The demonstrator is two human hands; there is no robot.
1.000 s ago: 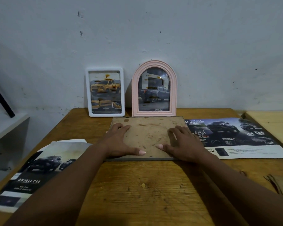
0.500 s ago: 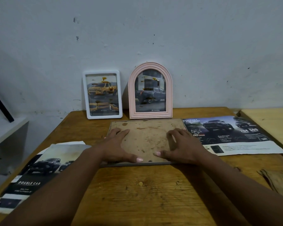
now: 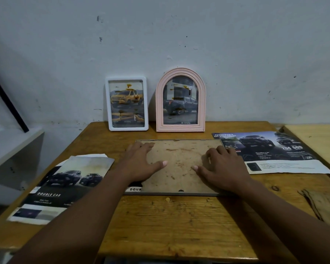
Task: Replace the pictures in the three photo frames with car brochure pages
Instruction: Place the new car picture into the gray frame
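Observation:
A rectangular frame lies face down in the middle of the wooden table [image 3: 170, 225], its stained brown backing board [image 3: 179, 159] up. A dark strip of brochure page [image 3: 135, 189] shows under the board at its near left corner. My left hand [image 3: 141, 164] lies flat on the board's left part. My right hand [image 3: 221, 168] presses the right part, fingers bent at the knuckles. A white frame [image 3: 127, 103] with a yellow truck page and a pink arched frame [image 3: 180, 101] with a dark truck page lean on the wall.
A brochure with dark trucks [image 3: 61, 187] lies at the table's left edge. Another brochure spread [image 3: 271, 151] lies to the right of the board. A brown scrap [image 3: 324, 204] sits at the right edge, and a lighter table [image 3: 316, 138] adjoins there. A white shelf [image 3: 11, 149] stands left.
Both hands stay pressed on the backing board with only small finger shifts. The dark page strip now shows at the board's near left corner.

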